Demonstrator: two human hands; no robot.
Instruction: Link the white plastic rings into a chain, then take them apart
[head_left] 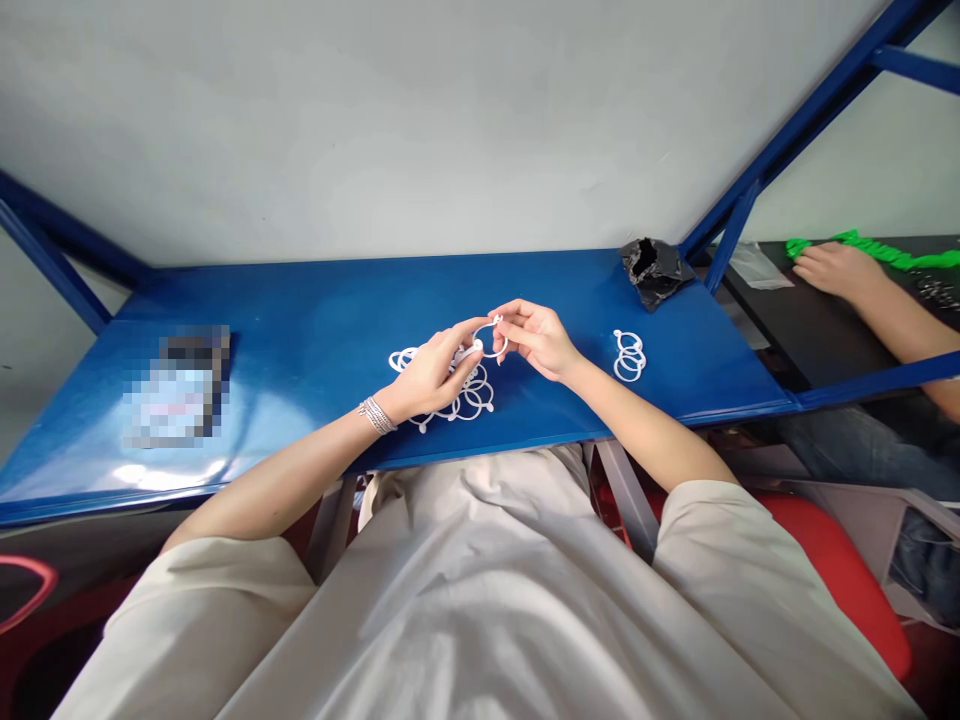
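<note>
Both my hands meet over the middle of a blue table (300,330). Between them is one white plastic ring (491,343). My left hand (435,375), with a bracelet at the wrist, pinches the ring's left side. My right hand (536,338) pinches its top right with thumb and forefinger. Under my left hand lies a loose heap of white rings (469,400) on the table. A smaller stack of white rings (629,355) lies to the right of my right hand.
A crumpled black bag (654,270) sits at the table's back right. A blurred flat object (180,385) lies at the left. Blue frame struts rise on both sides. At the far right another person's hand (836,268) rests on a black table near green pieces (885,248).
</note>
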